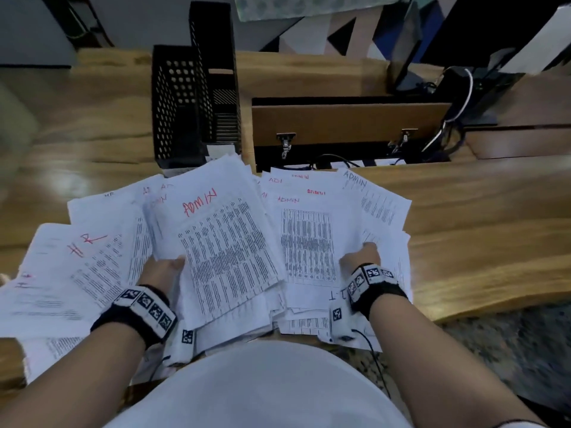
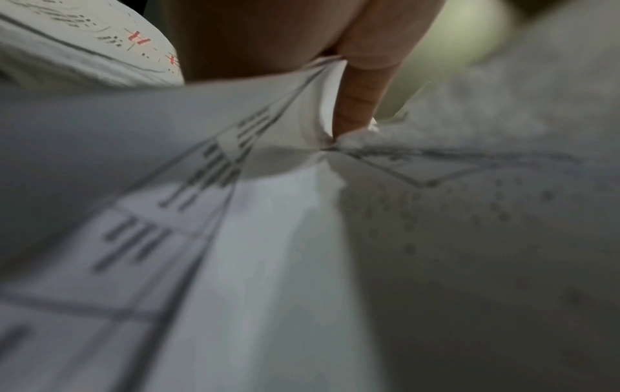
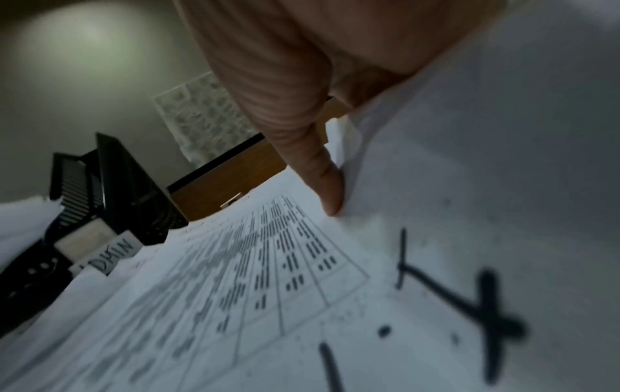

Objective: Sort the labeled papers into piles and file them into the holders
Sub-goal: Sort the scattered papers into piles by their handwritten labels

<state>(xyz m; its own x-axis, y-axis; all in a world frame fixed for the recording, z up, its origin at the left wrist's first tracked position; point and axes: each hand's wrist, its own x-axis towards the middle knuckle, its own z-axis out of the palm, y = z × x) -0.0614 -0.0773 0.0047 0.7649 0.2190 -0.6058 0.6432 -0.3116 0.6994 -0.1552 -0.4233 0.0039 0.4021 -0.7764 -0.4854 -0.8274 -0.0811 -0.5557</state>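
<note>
Printed sheets cover the near part of the wooden desk. My left hand grips the left edge of a lifted stack topped by a sheet marked ADMIN in red; its thumb presses on the paper. My right hand holds the right-hand fan of ADMIN sheets, thumb on top and fingers hidden beneath. HR sheets lie at the left. A sheet marked I.T lies under my right wrist. Black mesh holders stand behind the papers; one carries an ADMIN tag.
An open cable hatch with a brown flap sits right behind the right-hand papers, with cables and a monitor base beyond it. Bare wood lies to the far left and right. The desk's front edge curves near my right forearm.
</note>
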